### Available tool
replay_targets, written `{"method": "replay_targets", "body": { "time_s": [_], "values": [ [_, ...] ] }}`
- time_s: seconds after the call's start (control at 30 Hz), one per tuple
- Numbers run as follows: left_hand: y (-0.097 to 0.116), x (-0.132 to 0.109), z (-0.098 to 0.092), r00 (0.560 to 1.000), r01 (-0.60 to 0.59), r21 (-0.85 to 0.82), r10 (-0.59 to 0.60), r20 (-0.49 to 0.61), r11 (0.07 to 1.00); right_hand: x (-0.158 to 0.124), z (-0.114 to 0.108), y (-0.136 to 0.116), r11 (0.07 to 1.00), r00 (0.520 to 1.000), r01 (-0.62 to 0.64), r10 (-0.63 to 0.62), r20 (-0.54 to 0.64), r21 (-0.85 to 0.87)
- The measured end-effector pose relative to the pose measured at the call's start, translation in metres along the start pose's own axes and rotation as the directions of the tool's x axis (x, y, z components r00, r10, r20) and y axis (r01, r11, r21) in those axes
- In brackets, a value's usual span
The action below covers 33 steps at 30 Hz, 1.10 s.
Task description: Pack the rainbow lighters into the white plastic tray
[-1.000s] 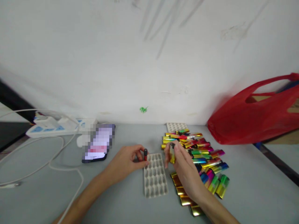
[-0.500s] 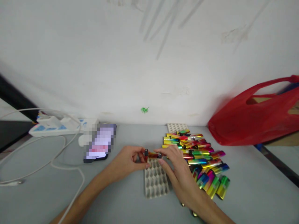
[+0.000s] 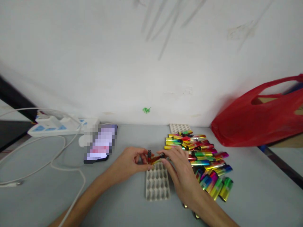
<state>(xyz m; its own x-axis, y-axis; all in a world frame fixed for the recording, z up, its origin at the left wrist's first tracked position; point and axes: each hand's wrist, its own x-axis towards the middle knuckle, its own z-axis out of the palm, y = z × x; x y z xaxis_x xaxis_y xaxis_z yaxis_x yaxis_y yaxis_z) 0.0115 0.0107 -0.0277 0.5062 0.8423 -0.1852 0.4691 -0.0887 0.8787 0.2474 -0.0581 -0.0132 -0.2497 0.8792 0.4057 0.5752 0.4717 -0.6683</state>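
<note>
A pale grey tray (image 3: 157,190) with rows of oval pockets lies on the table in front of me. At its far end my left hand (image 3: 132,161) is closed, thumb and fingers pinching an upright lighter (image 3: 149,155) with a black top. My right hand (image 3: 180,170) is closed at the far right corner of the tray, its thumb and forefinger around another black-topped lighter (image 3: 162,155). Gold and red shiny surface shows between the two tops; how deep the lighters sit in the pockets is hidden. The nearer pockets hold nothing visible.
Several shiny multicoloured lighters (image 3: 201,163) lie heaped on the right, partly behind my right hand. A second tray (image 3: 180,128) is by the wall. A phone (image 3: 100,143), white cables (image 3: 65,148) and a power strip (image 3: 71,127) lie left; a red bag (image 3: 255,119) stands right.
Both hands stay at the tray's far end, shifting only slightly. The tray sits slightly further left in view. The heap of lighters looks the same.
</note>
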Motion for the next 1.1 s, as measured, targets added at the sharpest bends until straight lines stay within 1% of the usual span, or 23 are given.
{"method": "replay_targets", "body": {
  "time_s": [0.27,0.37,0.5,0.67,0.73,0.8,0.9,0.97,1.03,1.1],
  "values": [
    [0.003,0.0,0.0,1.0,-0.007,-0.002,0.007,-0.007,1.0,0.0,0.002,0.0,0.992,0.999,0.044,-0.046,-0.015,-0.12],
    [0.003,0.0,0.0,1.0,-0.016,-0.01,0.016,-0.004,1.0,0.0,0.002,0.0,0.988,0.999,0.031,-0.036,-0.03,-0.152],
    [0.003,0.0,0.001,1.0,-0.019,-0.019,0.019,-0.007,1.0,0.0,0.0,0.001,0.992,1.0,0.023,-0.021,0.018,-0.125],
    [0.002,-0.001,0.001,1.0,-0.03,-0.018,0.03,-0.007,0.999,-0.005,0.001,0.002,0.998,0.996,0.051,-0.047,0.073,-0.048],
    [0.002,-0.001,0.001,0.999,-0.037,-0.008,0.037,-0.014,0.999,-0.006,0.001,0.002,0.999,0.994,0.032,-0.031,0.1,-0.001],
    [0.003,-0.001,0.001,0.999,-0.044,0.003,0.044,-0.021,0.999,-0.005,-0.001,0.001,1.0,0.995,0.003,-0.003,0.097,0.005],
    [0.003,0.0,0.001,0.998,-0.051,0.009,0.051,-0.03,0.999,0.0,-0.007,0.0,0.998,1.0,-0.004,0.004,0.013,-0.067],
    [0.002,0.0,0.002,0.998,-0.054,0.009,0.054,-0.04,0.999,0.003,-0.012,0.001,0.984,0.999,-0.024,0.016,-0.046,-0.175],
    [0.002,0.0,0.002,0.997,-0.055,0.008,0.055,-0.047,0.998,0.006,-0.015,0.002,0.946,0.996,-0.074,0.057,-0.065,-0.315],
    [0.002,-0.001,0.002,0.997,-0.055,0.01,0.056,-0.051,0.998,0.006,-0.016,0.004,0.889,0.993,-0.116,0.106,-0.048,-0.442]
  ]
}}
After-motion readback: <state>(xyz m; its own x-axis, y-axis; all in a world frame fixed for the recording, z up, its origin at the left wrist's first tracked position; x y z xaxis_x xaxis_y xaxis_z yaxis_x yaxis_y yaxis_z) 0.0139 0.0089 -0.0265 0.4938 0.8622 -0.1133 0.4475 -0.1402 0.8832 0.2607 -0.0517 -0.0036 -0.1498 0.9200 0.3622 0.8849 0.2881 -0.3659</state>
